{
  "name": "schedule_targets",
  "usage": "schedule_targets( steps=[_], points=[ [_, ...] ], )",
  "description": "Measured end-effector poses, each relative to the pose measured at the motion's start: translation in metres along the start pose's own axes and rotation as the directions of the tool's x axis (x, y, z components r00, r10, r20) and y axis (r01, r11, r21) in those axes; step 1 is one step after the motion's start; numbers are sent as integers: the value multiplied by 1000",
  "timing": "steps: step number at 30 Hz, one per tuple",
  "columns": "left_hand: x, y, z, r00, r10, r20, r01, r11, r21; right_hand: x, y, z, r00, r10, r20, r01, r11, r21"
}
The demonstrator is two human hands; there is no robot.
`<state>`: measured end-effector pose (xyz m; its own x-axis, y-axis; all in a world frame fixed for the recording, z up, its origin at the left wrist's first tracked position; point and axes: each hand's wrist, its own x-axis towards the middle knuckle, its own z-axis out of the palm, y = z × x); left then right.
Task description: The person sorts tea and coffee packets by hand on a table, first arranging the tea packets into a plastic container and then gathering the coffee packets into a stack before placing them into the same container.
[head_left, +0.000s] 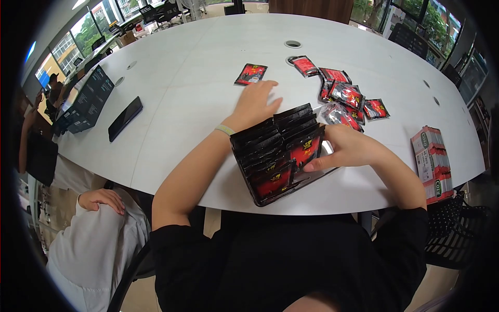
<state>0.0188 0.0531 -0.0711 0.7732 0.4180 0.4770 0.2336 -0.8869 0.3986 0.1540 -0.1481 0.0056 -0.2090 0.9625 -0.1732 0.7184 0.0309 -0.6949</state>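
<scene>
A box packed with two rows of black-and-red sachets [273, 179] stands tilted at the table's near edge. My right hand [351, 148] grips its right side, thumb on the front sachets and fingers partly hidden behind. My left hand [254, 104] is stretched past the box's back with fingers apart, holding nothing. Just beyond its fingertips lies a single black-and-red sachet [251, 74], flat on the table. To the right of the box, several loose sachets [347, 95] lie in a pile, along with a clear crinkled plastic piece [332, 112].
The white round table [208, 57] has cable holes [293, 44]. A phone [126, 118] and a dark printed box [88, 99] are on the left. A red-and-white pack [432, 164] sits at the right edge. Another person's hand [101, 200] rests on their knee at lower left.
</scene>
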Motion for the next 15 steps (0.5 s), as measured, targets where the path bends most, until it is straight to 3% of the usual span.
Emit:
schedule_targets(
  steps=[1, 3, 4, 5, 6, 8, 10, 11, 13, 14, 15],
  points=[
    [0, -7, -5, 999, 1, -40, 3, 995, 98, -1, 1, -1, 1000, -3, 1, 3, 1000, 0],
    [-4, -21, -9, 987, 31, -160, 16, 958, 286, -6, 1, -8, 985, -151, -89, 148, 988, -37],
    [-5, -29, -7, 986, 31, -164, 18, 957, 288, -10, 2, -13, 984, -154, -87, 151, 988, -40],
    [-5, -37, -6, 978, -129, -164, 172, 944, 283, -16, 2, -20, 967, -165, -196, 145, 983, -112],
    [-5, -44, -3, 944, -285, -165, 322, 906, 274, -21, 0, -28, 936, -182, -300, 130, 974, -184],
    [-3, -42, -8, 947, -243, -209, 293, 920, 259, -27, -10, -50, 898, -132, -419, 68, 984, -165],
    [5, -32, -21, 930, -367, -9, 366, 927, 79, -18, -9, -65, 762, -149, -630, -5, 972, -236],
    [7, -30, -20, 931, -366, -13, 366, 928, 76, -6, -6, -72, 674, -177, -717, -62, 954, -293],
    [13, -24, -20, 888, -436, -147, 457, 873, 171, 28, 11, -86, 613, -239, -753, -134, 908, -397],
    [13, -26, -16, 889, -434, -147, 455, 873, 175, 51, 25, -89, 649, -213, -731, -162, 900, -405],
    [14, -31, -10, 864, -431, -259, 491, 835, 249, 75, 42, -91, 682, -187, -707, -187, 890, -416]
  ],
)
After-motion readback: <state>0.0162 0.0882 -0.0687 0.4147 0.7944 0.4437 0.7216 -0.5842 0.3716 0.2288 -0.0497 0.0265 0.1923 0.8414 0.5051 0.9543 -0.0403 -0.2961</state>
